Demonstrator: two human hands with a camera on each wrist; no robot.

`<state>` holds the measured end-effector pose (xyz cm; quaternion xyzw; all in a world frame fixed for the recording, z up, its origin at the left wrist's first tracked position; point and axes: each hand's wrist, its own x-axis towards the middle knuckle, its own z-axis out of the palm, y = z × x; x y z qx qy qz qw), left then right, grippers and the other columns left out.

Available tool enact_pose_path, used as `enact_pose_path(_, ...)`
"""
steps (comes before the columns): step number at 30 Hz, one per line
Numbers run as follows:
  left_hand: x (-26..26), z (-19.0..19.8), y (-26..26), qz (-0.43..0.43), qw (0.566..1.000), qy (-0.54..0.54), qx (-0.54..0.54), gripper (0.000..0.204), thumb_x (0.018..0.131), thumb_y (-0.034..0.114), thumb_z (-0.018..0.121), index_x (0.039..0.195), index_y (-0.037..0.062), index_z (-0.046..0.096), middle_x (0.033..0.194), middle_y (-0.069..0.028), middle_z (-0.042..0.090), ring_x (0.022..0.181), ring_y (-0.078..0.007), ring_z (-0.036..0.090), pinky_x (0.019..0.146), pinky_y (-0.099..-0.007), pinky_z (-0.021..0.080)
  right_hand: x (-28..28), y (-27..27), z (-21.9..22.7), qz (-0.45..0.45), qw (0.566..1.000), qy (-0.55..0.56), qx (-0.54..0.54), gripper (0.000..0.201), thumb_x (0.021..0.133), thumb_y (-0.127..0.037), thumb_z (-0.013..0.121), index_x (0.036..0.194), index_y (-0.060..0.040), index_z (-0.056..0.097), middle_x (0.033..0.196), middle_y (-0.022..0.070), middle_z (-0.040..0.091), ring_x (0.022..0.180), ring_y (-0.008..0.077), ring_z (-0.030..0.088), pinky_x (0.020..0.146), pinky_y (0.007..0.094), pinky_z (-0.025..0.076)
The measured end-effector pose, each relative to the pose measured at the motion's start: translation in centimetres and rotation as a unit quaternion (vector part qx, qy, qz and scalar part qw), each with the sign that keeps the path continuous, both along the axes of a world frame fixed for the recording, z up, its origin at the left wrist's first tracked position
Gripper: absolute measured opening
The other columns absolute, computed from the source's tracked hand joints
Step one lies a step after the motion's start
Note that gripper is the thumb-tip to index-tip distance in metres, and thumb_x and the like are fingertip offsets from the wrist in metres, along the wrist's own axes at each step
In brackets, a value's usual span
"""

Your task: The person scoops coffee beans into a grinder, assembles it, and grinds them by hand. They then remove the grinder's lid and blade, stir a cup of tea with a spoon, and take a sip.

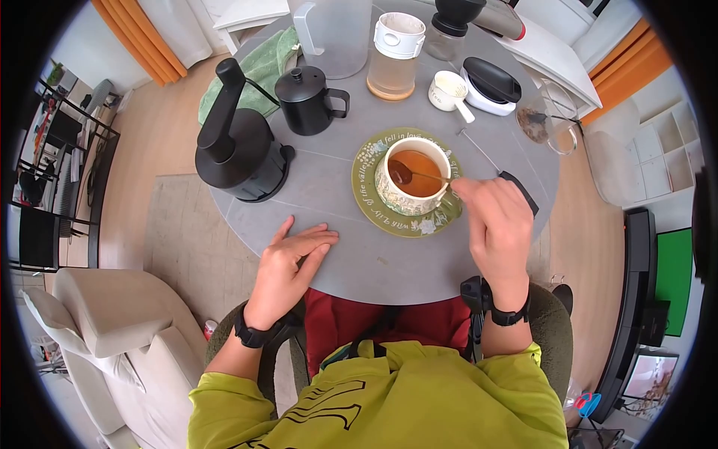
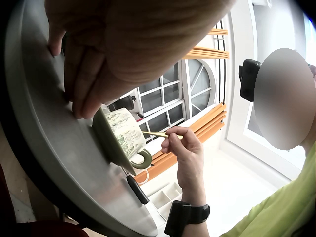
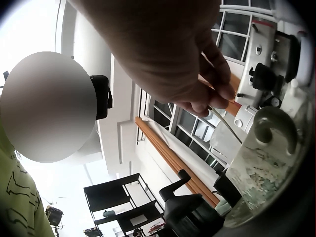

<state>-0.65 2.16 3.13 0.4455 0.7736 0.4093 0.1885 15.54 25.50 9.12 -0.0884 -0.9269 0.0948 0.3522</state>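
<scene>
A patterned cup of brown-orange liquid stands on a green lettered saucer, its green handle toward the right. My right hand pinches the thin golden handle of a spoon between thumb and fingers. The spoon slants over the cup's rim, its bowl in the liquid. In the right wrist view the spoon's stem runs from the fingertips down into the cup. My left hand rests on the table's near left edge with fingers spread loosely, holding nothing.
On the grey table stand a black hand grinder, black pot, frosted pitcher, white-topped glass jar, white scoop and glass vessel. A black-handled utensil lies beside my right hand.
</scene>
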Motion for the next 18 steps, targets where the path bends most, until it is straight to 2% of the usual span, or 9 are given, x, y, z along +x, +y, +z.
enact_pose_path(5,0.0,0.0,0.0,0.002,1.000,-0.001,0.000,0.017,0.094,0.007,0.059,0.103,0.0038,0.074,0.106,-0.0100,0.074,0.114,-0.0264,0.065,0.116,-0.0508,0.026,0.4,0.9,0.0,-0.050,0.997,0.006,0.060,0.028,0.068,0.009,0.063,0.093,-0.0025,0.067,0.075,0.0069,0.061,0.070,0.0252,0.056,0.065,0.0362,0.043)
enact_pose_path(9,0.0,0.0,0.0,0.000,1.000,0.001,0.001,0.017,0.094,0.006,0.059,0.103,0.0035,0.074,0.106,-0.0099,0.074,0.114,-0.0264,0.065,0.116,-0.0507,0.026,1.2,0.6,0.8,-0.061,0.997,0.001,0.057,0.025,0.067,0.007,0.064,0.091,-0.0027,0.067,0.073,0.0057,0.060,0.070,0.0245,0.055,0.068,0.0359,0.042)
enact_pose_path(12,0.0,0.0,0.0,0.000,1.000,0.001,0.002,0.017,0.094,0.006,0.059,0.103,0.0034,0.073,0.106,-0.0101,0.074,0.114,-0.0267,0.065,0.116,-0.0506,0.026,1.7,0.1,1.6,-0.054,0.998,-0.007,0.032,0.024,0.067,0.006,0.065,0.090,-0.0029,0.067,0.072,0.0053,0.060,0.071,0.0241,0.054,0.071,0.0360,0.041)
enact_pose_path(14,0.0,0.0,0.1,0.000,1.000,0.001,0.002,0.017,0.094,0.006,0.059,0.103,0.0033,0.073,0.106,-0.0103,0.074,0.114,-0.0268,0.066,0.116,-0.0506,0.026,1.6,-0.4,1.8,-0.018,1.000,0.001,-0.004,0.023,0.068,0.005,0.066,0.089,-0.0031,0.067,0.071,0.0048,0.060,0.071,0.0241,0.054,0.072,0.0360,0.041)
enact_pose_path(18,0.0,0.0,0.1,0.002,1.000,-0.002,0.004,0.018,0.094,0.005,0.059,0.103,0.0033,0.073,0.106,-0.0107,0.074,0.114,-0.0271,0.065,0.117,-0.0504,0.026,1.0,-0.6,1.0,0.012,1.000,-0.001,-0.016,0.024,0.068,0.005,0.066,0.090,-0.0031,0.067,0.073,0.0050,0.060,0.072,0.0246,0.055,0.072,0.0361,0.041)
